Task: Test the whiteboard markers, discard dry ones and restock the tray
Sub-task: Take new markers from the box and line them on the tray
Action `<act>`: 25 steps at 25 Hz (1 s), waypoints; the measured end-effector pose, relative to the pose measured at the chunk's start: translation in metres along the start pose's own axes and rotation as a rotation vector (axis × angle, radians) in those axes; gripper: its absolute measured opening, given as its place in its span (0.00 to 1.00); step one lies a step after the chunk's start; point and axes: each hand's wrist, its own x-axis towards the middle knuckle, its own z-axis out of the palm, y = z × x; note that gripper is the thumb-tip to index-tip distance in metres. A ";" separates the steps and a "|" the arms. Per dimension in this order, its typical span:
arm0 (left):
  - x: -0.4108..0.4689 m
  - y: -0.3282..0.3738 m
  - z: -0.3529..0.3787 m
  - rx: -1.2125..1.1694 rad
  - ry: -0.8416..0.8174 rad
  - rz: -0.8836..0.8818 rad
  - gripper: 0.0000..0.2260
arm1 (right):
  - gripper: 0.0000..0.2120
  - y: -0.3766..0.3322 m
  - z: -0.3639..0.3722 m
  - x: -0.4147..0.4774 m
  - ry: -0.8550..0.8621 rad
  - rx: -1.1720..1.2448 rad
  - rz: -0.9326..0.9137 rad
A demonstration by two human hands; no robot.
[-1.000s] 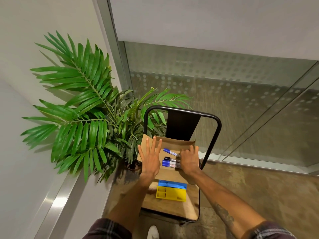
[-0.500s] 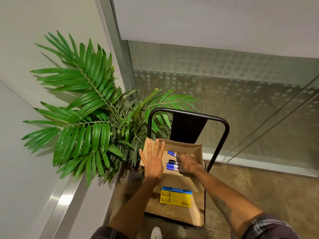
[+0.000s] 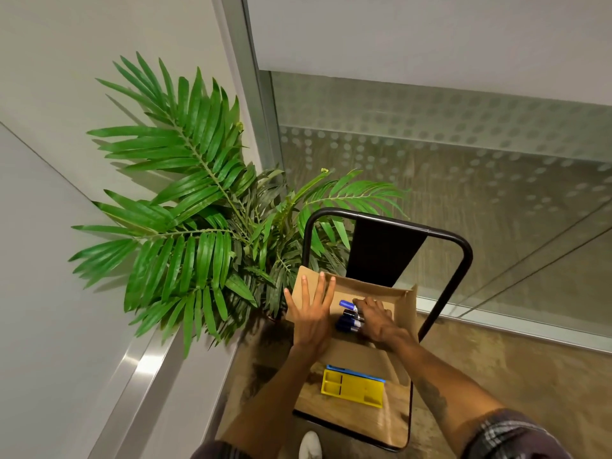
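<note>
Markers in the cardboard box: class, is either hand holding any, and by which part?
The right hand covers the markers at their barrel ends; an actual grasp cannot be told. The left hand lies flat, holding nothing.

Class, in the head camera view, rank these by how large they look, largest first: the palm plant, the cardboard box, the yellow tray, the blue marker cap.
1. palm plant
2. cardboard box
3. yellow tray
4. blue marker cap

No two look alike.
</note>
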 end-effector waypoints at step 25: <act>-0.011 -0.002 -0.008 -0.009 -0.223 -0.046 0.30 | 0.37 -0.001 0.025 0.009 0.018 -0.221 -0.028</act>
